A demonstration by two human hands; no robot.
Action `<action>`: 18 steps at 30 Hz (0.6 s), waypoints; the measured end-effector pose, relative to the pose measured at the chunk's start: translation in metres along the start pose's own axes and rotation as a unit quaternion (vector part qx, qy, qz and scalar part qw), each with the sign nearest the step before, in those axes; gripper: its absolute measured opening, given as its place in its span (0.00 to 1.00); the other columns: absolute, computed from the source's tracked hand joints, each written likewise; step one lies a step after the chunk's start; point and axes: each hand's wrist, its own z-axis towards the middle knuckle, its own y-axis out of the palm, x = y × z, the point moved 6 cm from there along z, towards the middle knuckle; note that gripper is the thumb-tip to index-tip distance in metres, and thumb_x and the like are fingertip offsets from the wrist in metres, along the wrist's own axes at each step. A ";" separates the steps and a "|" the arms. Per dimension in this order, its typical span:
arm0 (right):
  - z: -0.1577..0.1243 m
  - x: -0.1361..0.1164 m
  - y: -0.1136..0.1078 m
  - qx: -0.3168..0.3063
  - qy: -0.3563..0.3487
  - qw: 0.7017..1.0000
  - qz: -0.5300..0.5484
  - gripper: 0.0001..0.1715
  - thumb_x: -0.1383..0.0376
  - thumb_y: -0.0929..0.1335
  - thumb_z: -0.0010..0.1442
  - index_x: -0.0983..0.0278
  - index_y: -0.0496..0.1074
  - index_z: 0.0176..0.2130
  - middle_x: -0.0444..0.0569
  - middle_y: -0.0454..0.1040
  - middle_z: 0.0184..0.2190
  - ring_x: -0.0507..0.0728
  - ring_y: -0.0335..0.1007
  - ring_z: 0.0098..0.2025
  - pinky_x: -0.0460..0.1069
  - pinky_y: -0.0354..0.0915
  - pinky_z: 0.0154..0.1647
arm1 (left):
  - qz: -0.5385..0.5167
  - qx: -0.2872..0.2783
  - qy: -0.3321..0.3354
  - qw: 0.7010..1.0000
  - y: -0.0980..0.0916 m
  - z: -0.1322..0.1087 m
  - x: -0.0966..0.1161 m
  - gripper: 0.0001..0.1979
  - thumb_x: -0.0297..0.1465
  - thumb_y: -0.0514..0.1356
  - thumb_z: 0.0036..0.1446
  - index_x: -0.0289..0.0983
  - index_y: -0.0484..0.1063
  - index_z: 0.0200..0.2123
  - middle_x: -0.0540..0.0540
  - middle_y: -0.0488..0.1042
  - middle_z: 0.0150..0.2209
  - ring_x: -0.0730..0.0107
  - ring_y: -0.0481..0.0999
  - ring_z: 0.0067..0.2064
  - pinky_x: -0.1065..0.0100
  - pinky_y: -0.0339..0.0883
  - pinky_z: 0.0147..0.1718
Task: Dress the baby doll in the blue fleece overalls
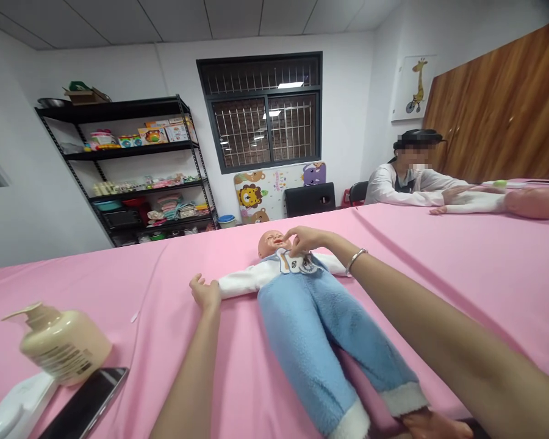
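A baby doll (pixel 297 299) lies on its back, head away from me, in blue fleece overalls and a white long-sleeved top. My left hand (pixel 205 292) is closed at the end of the doll's outstretched sleeve (pixel 242 282); the doll's hand there is hidden in my fingers. Over the doll's chest and chin is my right hand (pixel 304 239), a bracelet on its wrist. Its index finger reaches to the mouth on the doll's head (pixel 268 244), and its other fingers rest near the bib (pixel 297 262) with a stitched animal face. Nothing shows in its grasp.
A beige pump bottle (pixel 68 344), a dark phone (pixel 85 405) and a white object (pixel 21 405) sit at left on the pink-covered table (pixel 178 347). Across it at right, a seated person (pixel 393 183) handles another doll (pixel 485 200). Loaded shelves (pixel 137 149) stand behind.
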 end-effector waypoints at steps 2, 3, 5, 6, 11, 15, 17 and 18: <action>-0.006 0.015 -0.013 0.087 0.031 0.995 -0.045 0.25 0.75 0.70 0.44 0.68 0.69 0.45 0.48 0.73 0.26 0.55 0.68 0.29 0.46 0.61 0.32 | 0.058 0.008 0.043 0.997 -0.003 -0.003 0.009 0.17 0.20 0.57 0.39 0.38 0.60 0.36 0.41 0.64 0.40 0.51 0.62 0.50 0.49 0.50 0.52; -0.010 0.020 -0.015 0.124 0.034 0.990 -0.063 0.23 0.75 0.68 0.46 0.69 0.68 0.45 0.50 0.74 0.28 0.55 0.68 0.32 0.47 0.61 0.34 | 0.094 0.018 0.089 0.991 -0.004 -0.008 0.018 0.16 0.21 0.56 0.41 0.37 0.62 0.36 0.39 0.64 0.42 0.49 0.60 0.53 0.48 0.48 0.53; -0.021 0.031 -0.009 0.143 0.030 0.986 -0.076 0.19 0.70 0.68 0.50 0.69 0.68 0.44 0.54 0.73 0.33 0.57 0.68 0.36 0.48 0.60 0.36 | 0.149 0.022 0.206 0.967 0.001 -0.023 0.042 0.12 0.23 0.54 0.45 0.37 0.63 0.37 0.37 0.65 0.44 0.50 0.59 0.53 0.49 0.48 0.53; -0.028 0.036 -0.002 0.124 0.025 0.990 -0.064 0.19 0.66 0.68 0.51 0.69 0.68 0.44 0.55 0.73 0.35 0.58 0.68 0.37 0.48 0.61 0.36 | 0.158 -0.005 0.250 0.955 0.007 -0.033 0.052 0.09 0.26 0.54 0.49 0.37 0.63 0.37 0.38 0.67 0.43 0.52 0.62 0.51 0.52 0.52 0.51; -0.063 0.056 0.027 0.041 -0.016 0.999 0.030 0.28 0.49 0.67 0.52 0.64 0.67 0.46 0.52 0.70 0.44 0.59 0.66 0.43 0.49 0.60 0.41 | 0.127 -0.387 0.150 0.901 0.061 -0.080 0.045 0.20 0.47 0.47 0.56 0.37 0.63 0.24 0.48 0.67 0.22 0.65 0.67 0.26 0.66 0.60 0.28; -0.069 0.076 0.032 0.086 0.027 0.996 0.009 0.20 0.52 0.62 0.55 0.66 0.68 0.32 0.49 0.71 0.30 0.57 0.65 0.33 0.49 0.57 0.33 | 0.172 -0.433 0.209 0.860 0.070 -0.099 0.038 0.22 0.49 0.54 0.50 0.36 0.61 0.21 0.51 0.63 0.22 0.69 0.61 0.25 0.69 0.51 0.24; -0.065 0.084 0.038 0.095 0.046 0.994 0.035 0.17 0.55 0.61 0.54 0.66 0.65 0.24 0.46 0.68 0.23 0.55 0.62 0.28 0.48 0.54 0.28 | 0.145 -0.467 0.208 0.847 0.072 -0.104 0.035 0.20 0.48 0.57 0.49 0.36 0.61 0.22 0.53 0.60 0.22 0.72 0.59 0.25 0.70 0.50 0.24; -0.063 0.088 0.041 0.098 0.056 0.991 0.073 0.16 0.56 0.62 0.53 0.65 0.64 0.23 0.45 0.66 0.22 0.54 0.61 0.27 0.48 0.53 0.27 | 0.125 -0.488 0.203 0.839 0.072 -0.106 0.034 0.20 0.47 0.57 0.49 0.36 0.60 0.22 0.53 0.58 0.22 0.72 0.57 0.25 0.70 0.49 0.24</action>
